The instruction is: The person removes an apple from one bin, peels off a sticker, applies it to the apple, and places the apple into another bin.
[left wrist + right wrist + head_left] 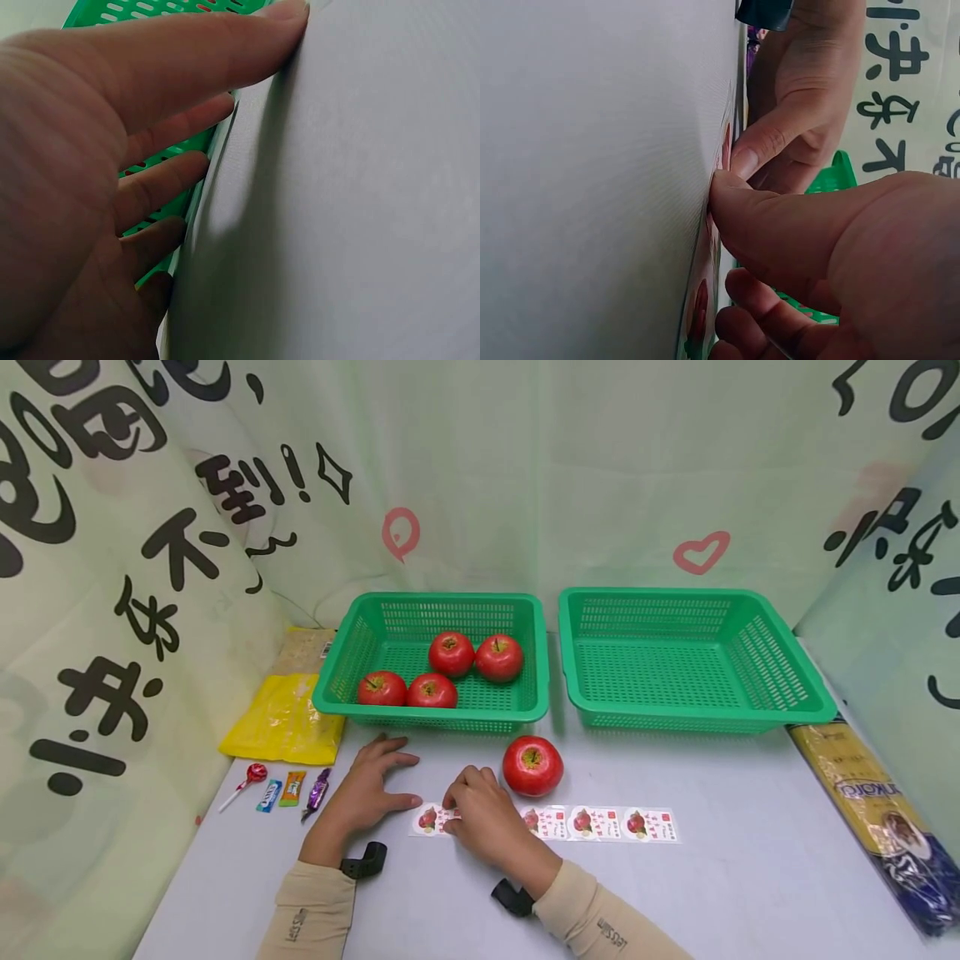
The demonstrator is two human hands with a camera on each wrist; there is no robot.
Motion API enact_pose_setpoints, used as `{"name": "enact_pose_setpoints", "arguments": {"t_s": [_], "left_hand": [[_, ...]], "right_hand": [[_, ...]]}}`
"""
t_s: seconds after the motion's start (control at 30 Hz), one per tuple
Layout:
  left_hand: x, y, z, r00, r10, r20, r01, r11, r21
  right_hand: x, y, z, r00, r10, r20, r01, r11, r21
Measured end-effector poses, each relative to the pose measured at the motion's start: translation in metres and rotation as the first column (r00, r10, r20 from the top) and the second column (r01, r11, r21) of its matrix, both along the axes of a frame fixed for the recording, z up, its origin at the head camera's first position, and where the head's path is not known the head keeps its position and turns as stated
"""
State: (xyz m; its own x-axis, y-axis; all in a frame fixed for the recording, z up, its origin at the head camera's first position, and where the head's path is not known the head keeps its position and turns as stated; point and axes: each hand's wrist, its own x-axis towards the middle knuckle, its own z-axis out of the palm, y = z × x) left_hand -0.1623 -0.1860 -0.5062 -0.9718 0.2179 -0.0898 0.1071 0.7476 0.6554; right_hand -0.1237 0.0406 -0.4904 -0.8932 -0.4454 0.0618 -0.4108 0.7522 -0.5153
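We take the sticker strip (547,823) as our landmark; it lies flat on the grey table (720,893), near the front edge. Our left hand (367,793) rests on the left end of the strip with the fingers spread and nearly straight, the thumb pressing the paper down; it grips nothing. Our right hand (483,814) is just to the right of it, on the strip, with the fingers curled. In the right wrist view the thumb tip (724,187) pushes at the edge of one sticker, so we judge that it is picking at this sticker to peel it, and that the sticker is not yet lifted off.

Directly behind the strip, just beside the right hand, one loose apple (532,765) stands on the table. We cannot see any sticker on it. Further behind the strip, to the left, the left basket (525,610) holds four apples (442,670), and these also show no label from here. Behind the strip on the right, the right basket (787,635) holds nothing.

So we judge the work to be at its very beginning: one apple is taken out, no labelled apple lies in the right basket, and all five apples remain to be done.
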Motion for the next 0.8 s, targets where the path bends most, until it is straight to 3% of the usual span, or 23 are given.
{"name": "enact_pose_setpoints", "arguments": {"t_s": [0.67,0.8], "left_hand": [[0.0000,-0.0005,0.0001,1.000,-0.010,-0.002,0.010,1.000,0.000],[-0.0002,-0.0005,-0.0007,1.000,-0.014,-0.006,0.014,1.000,0.001]], "right_hand": [[0.0002,0.0001,0.0008,0.998,0.046,-0.036,-0.046,0.999,0.004],[-0.0003,0.0001,0.0025,0.999,0.053,0.007,-0.053,0.999,-0.004]]}}
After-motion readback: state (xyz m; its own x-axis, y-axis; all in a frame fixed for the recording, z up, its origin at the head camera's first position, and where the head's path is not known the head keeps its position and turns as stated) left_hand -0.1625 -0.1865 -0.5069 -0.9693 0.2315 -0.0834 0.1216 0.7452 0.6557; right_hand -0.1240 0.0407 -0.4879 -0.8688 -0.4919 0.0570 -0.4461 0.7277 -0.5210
